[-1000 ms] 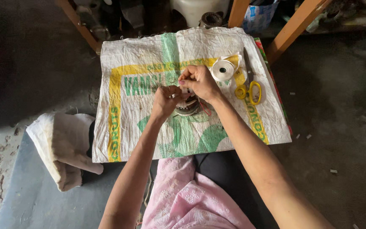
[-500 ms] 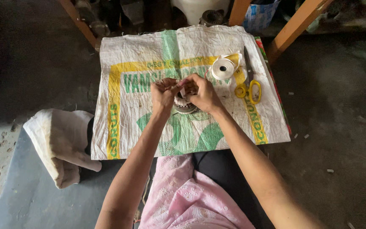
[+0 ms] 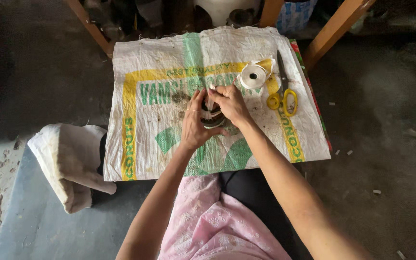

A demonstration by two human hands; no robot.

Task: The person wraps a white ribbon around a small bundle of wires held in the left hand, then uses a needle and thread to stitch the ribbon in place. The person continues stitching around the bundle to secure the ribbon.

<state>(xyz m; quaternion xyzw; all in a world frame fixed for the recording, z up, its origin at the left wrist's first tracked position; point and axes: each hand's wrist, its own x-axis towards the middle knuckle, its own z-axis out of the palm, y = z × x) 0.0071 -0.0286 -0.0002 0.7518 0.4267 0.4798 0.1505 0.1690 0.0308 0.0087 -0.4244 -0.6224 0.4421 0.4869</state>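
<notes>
My left hand (image 3: 194,124) and my right hand (image 3: 230,104) meet over a small dark round object (image 3: 213,118) wrapped in white tape, held between the fingers of both hands. A strip of white tape runs up from it under my right fingers. They work above a white woven sack (image 3: 150,139) with yellow and green print, spread flat in front of me. A roll of white tape (image 3: 253,76) lies just beyond my right hand. Yellow-handled scissors (image 3: 282,94) lie beside the roll.
A folded off-white cloth (image 3: 68,161) lies on the grey floor to the left of the sack. Wooden legs (image 3: 334,30) slant at the top right and top left. My pink garment (image 3: 217,226) covers my lap at the bottom.
Both hands stayed on the small round object over the sack, shifting their grip slightly as the tape is worked around it. The camera view moved a little.
</notes>
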